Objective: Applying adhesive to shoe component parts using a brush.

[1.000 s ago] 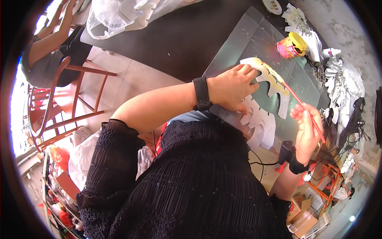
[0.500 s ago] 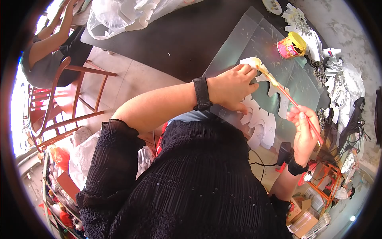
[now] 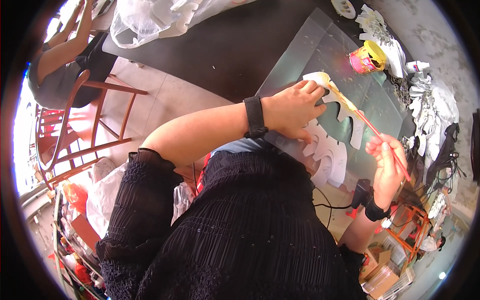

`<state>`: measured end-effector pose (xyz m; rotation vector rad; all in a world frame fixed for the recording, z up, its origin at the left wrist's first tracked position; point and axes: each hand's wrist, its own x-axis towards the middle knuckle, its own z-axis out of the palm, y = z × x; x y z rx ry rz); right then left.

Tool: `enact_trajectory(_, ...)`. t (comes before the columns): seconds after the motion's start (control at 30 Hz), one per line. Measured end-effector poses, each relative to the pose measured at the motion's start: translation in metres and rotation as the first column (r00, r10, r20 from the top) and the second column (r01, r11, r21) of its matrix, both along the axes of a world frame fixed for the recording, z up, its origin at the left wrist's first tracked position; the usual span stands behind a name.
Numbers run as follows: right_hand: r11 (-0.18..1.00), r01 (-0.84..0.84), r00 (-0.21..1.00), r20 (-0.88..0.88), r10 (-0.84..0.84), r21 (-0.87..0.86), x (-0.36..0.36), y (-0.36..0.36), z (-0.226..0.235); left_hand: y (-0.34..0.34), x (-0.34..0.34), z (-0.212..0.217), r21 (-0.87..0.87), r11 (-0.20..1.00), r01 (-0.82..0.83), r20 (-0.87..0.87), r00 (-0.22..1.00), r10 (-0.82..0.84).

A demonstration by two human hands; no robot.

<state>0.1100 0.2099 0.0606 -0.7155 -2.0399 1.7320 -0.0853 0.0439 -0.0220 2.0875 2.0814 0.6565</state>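
My left hand point(image 3: 295, 110) lies over a curved white piece with notched edges point(image 3: 356, 132), its fingers spread and pressing on the piece's upper end. A yellowish smear point(image 3: 340, 95) runs along the edge of this piece. In my right hand point(image 3: 387, 165) I hold a thin red-handled brush point(image 3: 370, 122), pinched between thumb and fingers. Its yellow-coated tip touches the piece at the lower end of the smear. More notched white pieces point(image 3: 332, 160) lie overlapping below my left hand, partly hidden by it.
A clear sheet point(image 3: 295, 55) covers part of the dark table point(image 3: 215, 65). A pink-and-yellow tub point(image 3: 367, 59) stands beyond the brush. Bundled white pieces point(image 3: 420, 95) and chains line the right side. A plastic bag point(image 3: 145, 25) lies far left; a person sits near a wooden chair point(image 3: 100, 115).
My right hand has drawn the brush toward the lower right, and the yellow smear reaches farther along the white piece. The left hand stays in place.
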Motion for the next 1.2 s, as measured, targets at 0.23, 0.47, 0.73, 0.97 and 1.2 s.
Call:
enact_trajectory(0.23,0.996,0.082,0.996,-0.046,-0.081,0.025,0.003,-0.001,0.008,0.0,0.0,0.0,-0.01,1.0,0.002,0.0,1.0,-0.003)
enact_trajectory(0.47,0.995,0.094,0.995,0.012,-0.094,0.024,0.006,0.004,0.006,0.0,-0.001,-0.001,-0.003,1.0,0.014,0.012,1.0,-0.014)
enact_trajectory(0.73,0.998,0.059,0.998,0.016,-0.059,0.036,0.004,-0.001,0.001,0.001,-0.001,0.001,-0.013,1.0,0.011,-0.001,1.0,-0.011)
enact_trajectory(0.97,0.997,0.069,0.996,-0.059,-0.068,0.015,0.002,0.002,0.006,0.001,0.0,-0.001,-0.014,1.0,0.011,-0.006,1.0,-0.011)
enact_trajectory(1.2,0.997,0.074,0.996,-0.05,-0.073,0.019,-0.003,0.006,-0.003,0.0,0.0,-0.001,0.016,1.0,0.007,0.029,1.0,-0.007)
